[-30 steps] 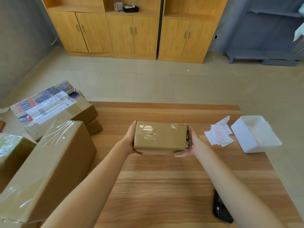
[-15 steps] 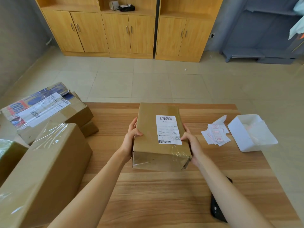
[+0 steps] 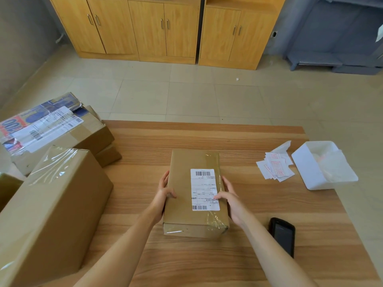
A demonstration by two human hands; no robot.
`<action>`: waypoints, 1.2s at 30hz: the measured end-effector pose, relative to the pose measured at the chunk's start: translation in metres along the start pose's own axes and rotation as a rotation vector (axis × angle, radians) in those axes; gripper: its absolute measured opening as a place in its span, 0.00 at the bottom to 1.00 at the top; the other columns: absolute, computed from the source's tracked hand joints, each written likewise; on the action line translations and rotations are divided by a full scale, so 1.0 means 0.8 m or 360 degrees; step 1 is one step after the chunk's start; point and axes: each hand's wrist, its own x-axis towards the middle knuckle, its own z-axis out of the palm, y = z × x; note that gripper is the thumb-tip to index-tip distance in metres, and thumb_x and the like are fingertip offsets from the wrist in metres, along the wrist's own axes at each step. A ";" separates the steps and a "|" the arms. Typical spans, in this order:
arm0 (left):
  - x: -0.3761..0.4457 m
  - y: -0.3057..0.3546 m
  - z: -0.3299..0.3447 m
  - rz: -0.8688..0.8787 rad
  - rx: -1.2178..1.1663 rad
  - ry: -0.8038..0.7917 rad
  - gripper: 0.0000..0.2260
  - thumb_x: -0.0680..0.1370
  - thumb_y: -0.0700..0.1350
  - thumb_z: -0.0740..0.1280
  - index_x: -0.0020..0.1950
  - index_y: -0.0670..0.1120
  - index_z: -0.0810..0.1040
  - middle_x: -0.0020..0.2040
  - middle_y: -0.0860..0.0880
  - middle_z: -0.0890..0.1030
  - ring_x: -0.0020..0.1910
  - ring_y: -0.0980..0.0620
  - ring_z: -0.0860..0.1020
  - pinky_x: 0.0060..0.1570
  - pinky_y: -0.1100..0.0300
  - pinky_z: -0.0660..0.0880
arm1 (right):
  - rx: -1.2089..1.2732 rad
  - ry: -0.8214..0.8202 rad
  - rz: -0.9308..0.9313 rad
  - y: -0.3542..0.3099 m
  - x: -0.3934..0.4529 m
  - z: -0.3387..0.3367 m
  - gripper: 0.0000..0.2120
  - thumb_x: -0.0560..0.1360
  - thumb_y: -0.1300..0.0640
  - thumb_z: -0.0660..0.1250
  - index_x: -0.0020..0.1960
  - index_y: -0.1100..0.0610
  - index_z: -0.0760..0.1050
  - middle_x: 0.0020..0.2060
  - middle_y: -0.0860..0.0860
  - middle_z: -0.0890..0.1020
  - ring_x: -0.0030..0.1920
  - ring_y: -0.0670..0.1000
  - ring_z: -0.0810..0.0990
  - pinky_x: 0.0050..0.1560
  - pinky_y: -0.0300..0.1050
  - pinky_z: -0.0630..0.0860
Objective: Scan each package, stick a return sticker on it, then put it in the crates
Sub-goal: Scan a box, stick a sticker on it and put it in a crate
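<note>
Head view shows both hands, left hand (image 3: 164, 193) and right hand (image 3: 229, 198), gripping the package (image 3: 182, 195) between them on the counter (image 3: 248, 204), label (image 3: 204, 189) up; best keep it flat and free the right hand for the scanner (image 3: 283, 235) just beside it.

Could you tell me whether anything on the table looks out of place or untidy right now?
Mostly tidy. The stickers lie in a loose, fanned heap beside the white bin, not stacked. The scanner lies near the table's right edge. The package lies flat, label up.
</note>
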 end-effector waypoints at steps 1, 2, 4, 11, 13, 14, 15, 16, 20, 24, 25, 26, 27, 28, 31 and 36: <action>0.001 -0.003 0.000 -0.0013 0.0000 0.0020 0.43 0.58 0.38 0.61 0.73 0.57 0.60 0.69 0.55 0.70 0.61 0.50 0.73 0.46 0.55 0.75 | -0.0030 -0.0005 0.0010 0.001 0.002 0.000 0.37 0.74 0.72 0.60 0.75 0.47 0.55 0.57 0.47 0.73 0.47 0.41 0.72 0.40 0.38 0.71; 0.002 -0.007 -0.001 -0.0023 0.0011 0.0036 0.43 0.58 0.38 0.61 0.73 0.57 0.60 0.68 0.56 0.70 0.60 0.51 0.73 0.46 0.56 0.75 | -0.0053 -0.0016 0.0023 0.002 0.003 0.000 0.37 0.73 0.74 0.60 0.75 0.47 0.55 0.55 0.46 0.72 0.46 0.40 0.71 0.39 0.35 0.70; 0.005 -0.013 -0.001 -0.0039 0.0059 0.0061 0.45 0.57 0.37 0.60 0.74 0.57 0.59 0.68 0.56 0.71 0.61 0.52 0.73 0.46 0.57 0.74 | -0.0085 -0.0019 0.0045 0.005 0.006 -0.002 0.39 0.73 0.75 0.59 0.76 0.48 0.54 0.59 0.48 0.71 0.45 0.39 0.71 0.38 0.33 0.71; 0.010 -0.007 -0.007 -0.0030 0.0322 0.0109 0.38 0.68 0.33 0.63 0.75 0.55 0.58 0.70 0.55 0.71 0.62 0.53 0.72 0.45 0.60 0.73 | -0.0138 0.0019 0.0089 0.008 0.010 -0.006 0.41 0.71 0.73 0.65 0.76 0.48 0.54 0.72 0.51 0.64 0.63 0.48 0.67 0.63 0.42 0.65; 0.015 0.011 -0.003 0.0018 0.0434 0.0125 0.36 0.73 0.36 0.65 0.77 0.53 0.54 0.74 0.49 0.66 0.63 0.52 0.71 0.49 0.61 0.72 | -0.0132 0.0102 0.0134 0.009 0.010 -0.007 0.41 0.71 0.66 0.69 0.77 0.48 0.53 0.75 0.52 0.60 0.69 0.51 0.65 0.68 0.49 0.62; 0.022 0.022 -0.003 0.0060 0.0538 0.0135 0.36 0.74 0.38 0.68 0.77 0.51 0.53 0.74 0.47 0.63 0.63 0.52 0.69 0.53 0.59 0.70 | -0.0125 0.0158 0.0195 0.011 0.007 -0.007 0.41 0.72 0.62 0.71 0.77 0.48 0.52 0.75 0.53 0.59 0.71 0.53 0.63 0.70 0.53 0.61; 0.031 0.033 -0.002 0.0112 0.0669 0.0147 0.37 0.75 0.40 0.69 0.78 0.50 0.52 0.74 0.46 0.62 0.63 0.52 0.67 0.56 0.57 0.68 | -0.0112 0.0217 0.0284 0.014 0.003 -0.007 0.43 0.71 0.57 0.72 0.77 0.49 0.51 0.75 0.53 0.60 0.72 0.55 0.62 0.71 0.56 0.61; 0.041 0.046 -0.001 0.0182 0.0814 0.0170 0.37 0.75 0.41 0.70 0.78 0.50 0.52 0.73 0.46 0.62 0.65 0.50 0.66 0.60 0.54 0.68 | -0.0070 0.0277 0.0387 0.019 -0.001 -0.006 0.44 0.70 0.53 0.74 0.77 0.49 0.51 0.74 0.54 0.62 0.71 0.57 0.64 0.69 0.58 0.64; 0.089 0.084 0.015 0.0275 0.1590 0.0199 0.42 0.71 0.55 0.74 0.78 0.57 0.52 0.77 0.45 0.54 0.75 0.39 0.53 0.72 0.41 0.54 | 0.0223 0.0312 0.0671 0.029 -0.029 0.007 0.42 0.69 0.50 0.75 0.76 0.55 0.57 0.61 0.55 0.74 0.54 0.56 0.76 0.42 0.53 0.76; 0.118 0.099 0.048 0.0262 0.2051 0.0054 0.42 0.71 0.63 0.70 0.78 0.57 0.52 0.77 0.42 0.54 0.76 0.39 0.52 0.73 0.41 0.50 | 0.0324 0.0369 0.0704 0.036 -0.035 0.023 0.47 0.63 0.50 0.79 0.75 0.51 0.58 0.70 0.56 0.67 0.67 0.64 0.68 0.61 0.75 0.64; 0.123 0.100 0.052 0.0221 0.2160 0.0020 0.41 0.71 0.64 0.69 0.78 0.55 0.53 0.77 0.42 0.55 0.76 0.40 0.53 0.73 0.41 0.50 | 0.0348 0.0392 0.0695 0.036 -0.034 0.025 0.46 0.64 0.51 0.79 0.75 0.51 0.58 0.70 0.56 0.68 0.67 0.64 0.68 0.62 0.75 0.62; 0.126 0.099 0.053 0.0183 0.2273 -0.0021 0.40 0.71 0.64 0.68 0.77 0.53 0.55 0.76 0.41 0.57 0.76 0.41 0.54 0.73 0.41 0.50 | 0.0379 0.0412 0.0690 0.036 -0.035 0.027 0.43 0.66 0.53 0.78 0.74 0.52 0.59 0.69 0.55 0.69 0.66 0.64 0.69 0.63 0.74 0.63; 0.127 0.097 0.053 0.0135 0.2348 -0.0050 0.39 0.71 0.64 0.68 0.77 0.52 0.57 0.76 0.42 0.60 0.75 0.41 0.56 0.73 0.41 0.52 | 0.0412 0.0420 0.0692 0.036 -0.035 0.029 0.40 0.68 0.55 0.76 0.74 0.52 0.59 0.68 0.56 0.69 0.65 0.63 0.70 0.63 0.71 0.65; 0.129 0.095 0.051 0.0093 0.2374 -0.0059 0.38 0.71 0.65 0.68 0.76 0.52 0.59 0.75 0.42 0.62 0.74 0.41 0.58 0.72 0.42 0.54 | 0.0435 0.0431 0.0692 0.038 -0.034 0.030 0.37 0.70 0.57 0.75 0.73 0.52 0.60 0.67 0.56 0.70 0.64 0.63 0.71 0.62 0.70 0.67; 0.125 0.092 0.044 0.0058 0.2331 -0.0001 0.36 0.70 0.65 0.69 0.74 0.52 0.63 0.73 0.42 0.65 0.73 0.41 0.60 0.70 0.44 0.56 | 0.0392 0.0436 0.0692 0.037 -0.033 0.028 0.33 0.71 0.59 0.73 0.71 0.54 0.62 0.65 0.56 0.72 0.60 0.61 0.73 0.60 0.65 0.70; 0.100 0.100 0.030 0.0030 0.2142 0.0243 0.34 0.72 0.63 0.68 0.74 0.51 0.63 0.71 0.42 0.66 0.72 0.42 0.63 0.69 0.46 0.59 | 0.0041 0.0496 0.0453 -0.004 -0.021 -0.004 0.28 0.73 0.61 0.71 0.69 0.58 0.64 0.57 0.55 0.77 0.43 0.50 0.76 0.39 0.42 0.74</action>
